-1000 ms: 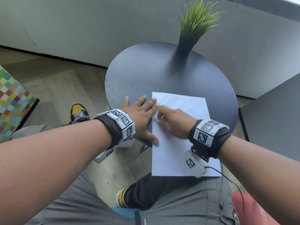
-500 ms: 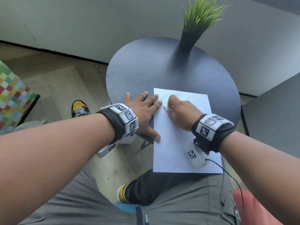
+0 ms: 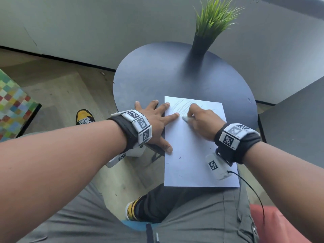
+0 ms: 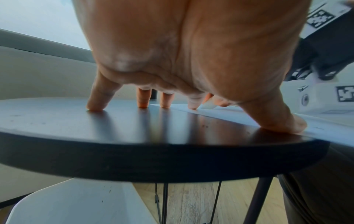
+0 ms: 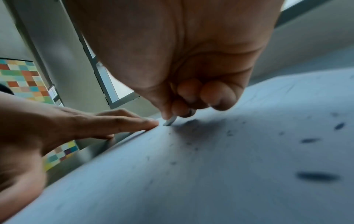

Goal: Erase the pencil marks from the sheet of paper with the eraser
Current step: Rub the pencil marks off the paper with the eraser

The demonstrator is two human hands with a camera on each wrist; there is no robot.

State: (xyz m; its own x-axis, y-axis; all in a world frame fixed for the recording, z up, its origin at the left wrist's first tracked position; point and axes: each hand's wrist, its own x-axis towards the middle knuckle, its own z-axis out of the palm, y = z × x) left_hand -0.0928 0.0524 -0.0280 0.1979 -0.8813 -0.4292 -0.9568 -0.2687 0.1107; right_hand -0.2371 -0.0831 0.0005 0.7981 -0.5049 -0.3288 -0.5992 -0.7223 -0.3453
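Note:
A white sheet of paper (image 3: 194, 155) lies on the round dark table (image 3: 157, 76), its near end hanging over the table's edge above my lap. Faint pencil marks (image 3: 180, 106) cross its far left corner. My left hand (image 3: 156, 120) lies flat with spread fingers, the fingertips and thumb pressing the sheet's left edge. My right hand (image 3: 198, 118) pinches a small white eraser (image 3: 185, 118) and holds its tip on the paper just right of the left index finger. The right wrist view shows the eraser (image 5: 170, 121) touching the paper (image 5: 210, 174), with dark eraser crumbs (image 5: 318, 176) scattered near it.
A dark vase with green grass (image 3: 208, 32) stands at the table's far edge. A dark grey panel (image 3: 294, 125) sits to the right. A white chair seat (image 4: 76, 203) is below the table on the left. A checkered surface (image 3: 12, 102) lies at the far left.
My right hand with the eraser rubbed from the sheet's left edge toward the far corner, then came back a little toward me. The left hand stayed flat in place.

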